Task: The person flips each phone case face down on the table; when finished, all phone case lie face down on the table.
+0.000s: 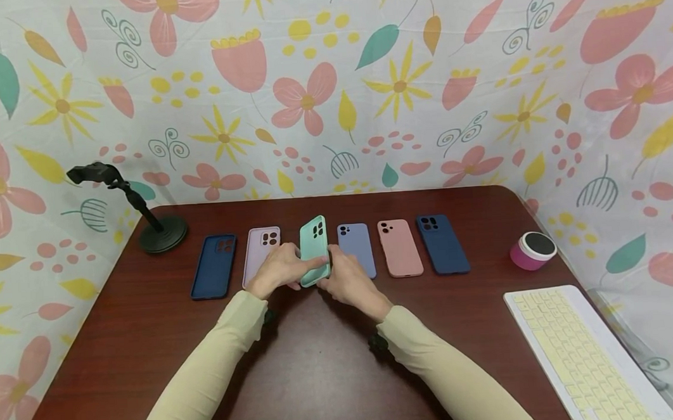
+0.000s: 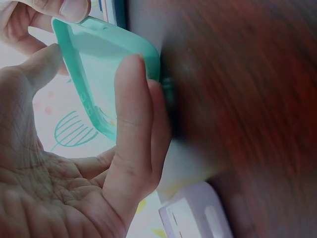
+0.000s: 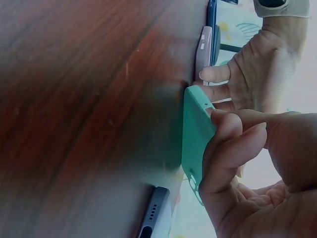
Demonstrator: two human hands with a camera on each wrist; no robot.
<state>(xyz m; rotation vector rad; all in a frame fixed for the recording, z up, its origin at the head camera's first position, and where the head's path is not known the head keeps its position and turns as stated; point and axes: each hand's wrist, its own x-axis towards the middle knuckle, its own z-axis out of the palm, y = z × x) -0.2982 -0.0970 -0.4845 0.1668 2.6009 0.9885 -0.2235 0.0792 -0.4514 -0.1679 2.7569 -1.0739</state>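
Note:
A mint green phone case (image 1: 312, 236) is tilted up at the middle of the row of cases, with both hands on its lower part. My left hand (image 1: 282, 267) holds it from the left, the thumb lying across its back. At its lower right edge, my right hand (image 1: 348, 279) grips it with bent fingers. The hollow inside of the mint case (image 2: 94, 42) shows in the left wrist view, and its lower edge is close to the table. A lilac phone case (image 1: 255, 252) lies beside my left hand, partly covered by it. Next to my right hand lies a periwinkle phone case (image 1: 362, 246).
A dark blue case (image 1: 211, 270) lies at the row's left end. To the right are a pink case (image 1: 400, 248) and another dark blue case (image 1: 444, 245). A black stand (image 1: 163, 235), a pink jar (image 1: 527, 256) and a white keyboard (image 1: 572, 350) stand towards the table's sides.

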